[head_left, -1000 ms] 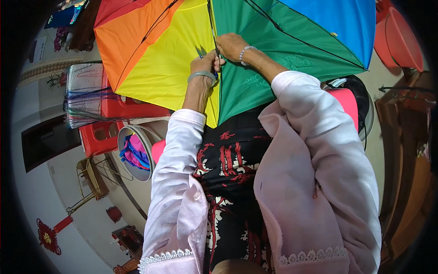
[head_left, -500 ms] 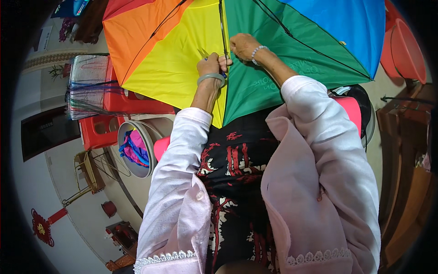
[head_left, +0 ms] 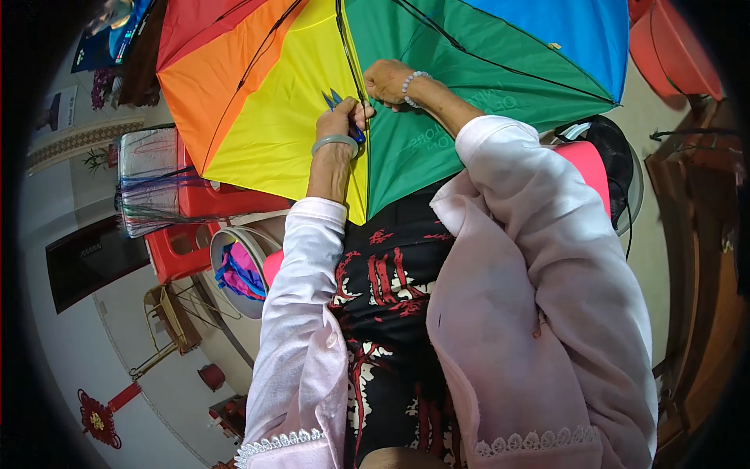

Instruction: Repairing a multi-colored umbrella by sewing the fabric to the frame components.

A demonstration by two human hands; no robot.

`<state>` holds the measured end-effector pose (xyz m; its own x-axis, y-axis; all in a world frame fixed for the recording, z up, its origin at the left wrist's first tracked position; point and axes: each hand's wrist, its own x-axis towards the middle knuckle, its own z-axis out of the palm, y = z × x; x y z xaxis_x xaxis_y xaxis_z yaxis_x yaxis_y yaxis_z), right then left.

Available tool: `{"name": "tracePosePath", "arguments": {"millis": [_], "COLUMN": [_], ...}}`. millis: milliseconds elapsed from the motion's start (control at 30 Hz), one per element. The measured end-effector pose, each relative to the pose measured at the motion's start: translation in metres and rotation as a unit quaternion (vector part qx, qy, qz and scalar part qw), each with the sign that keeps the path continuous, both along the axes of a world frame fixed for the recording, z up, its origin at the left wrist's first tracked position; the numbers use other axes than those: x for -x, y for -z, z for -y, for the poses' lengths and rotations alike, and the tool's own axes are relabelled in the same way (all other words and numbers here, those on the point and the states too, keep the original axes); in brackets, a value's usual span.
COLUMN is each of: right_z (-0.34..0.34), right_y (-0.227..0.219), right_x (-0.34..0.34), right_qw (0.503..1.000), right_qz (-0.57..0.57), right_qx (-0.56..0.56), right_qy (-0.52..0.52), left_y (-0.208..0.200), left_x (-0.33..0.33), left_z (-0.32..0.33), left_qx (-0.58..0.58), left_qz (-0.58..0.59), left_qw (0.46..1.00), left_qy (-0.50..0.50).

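Note:
A rainbow-coloured umbrella canopy point(head_left: 269, 133) lies spread over my lap, its inner side with thin black ribs facing me. My left hand point(head_left: 340, 121), wearing a pale bangle, is closed around a pair of small blue scissors point(head_left: 358, 133). Their tips poke out above the hand, over the yellow panel. Just right of it, my right hand point(head_left: 387, 82), with a beaded bracelet, is pinched closed beside the black rib point(head_left: 349, 51) where yellow meets green. What its fingertips hold is too small or hidden to tell.
On the left, red plastic stools point(head_left: 180, 246) carry a silvery box with dark strands point(head_left: 148, 184). A pale bucket point(head_left: 238, 309) holds pink and blue cloth. A red bucket point(head_left: 676, 51) stands far right, above wooden furniture point(head_left: 703, 258). A black bag point(head_left: 609, 156) lies at my right.
The view has shifted, so the umbrella and both hands sit further left in it. The scissors' tips show more clearly above my left hand. Both hands stay closed at the same seam.

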<state>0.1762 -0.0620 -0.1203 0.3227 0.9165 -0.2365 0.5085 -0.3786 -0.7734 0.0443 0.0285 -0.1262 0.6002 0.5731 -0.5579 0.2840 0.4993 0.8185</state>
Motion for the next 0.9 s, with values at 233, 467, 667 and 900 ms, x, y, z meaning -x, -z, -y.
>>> {"name": "tracePosePath", "arguments": {"millis": [233,467,667,900], "right_z": [0.005,0.002,0.002,0.004], "right_y": [0.0,-0.002,0.004,0.0], "right_x": [0.0,0.002,0.0,0.002], "right_qw": [0.999,0.999,0.998,0.995], "right_qz": [-0.031,-0.051,-0.057,-0.093], "right_qx": [-0.025,-0.017,-0.034,-0.039], "right_qy": [-0.002,0.006,0.005,0.027], "left_y": [-0.007,0.003,0.002,0.0], "left_x": [-0.003,-0.003,-0.003,-0.003], "left_z": [0.006,0.001,-0.003,-0.002], "left_qx": [-0.016,0.008,0.029,0.03], "left_qz": [-0.021,-0.012,-0.019,-0.018], "left_qw": [0.999,0.997,0.999,0.999], "left_qy": [0.028,-0.074,-0.036,-0.019]}}
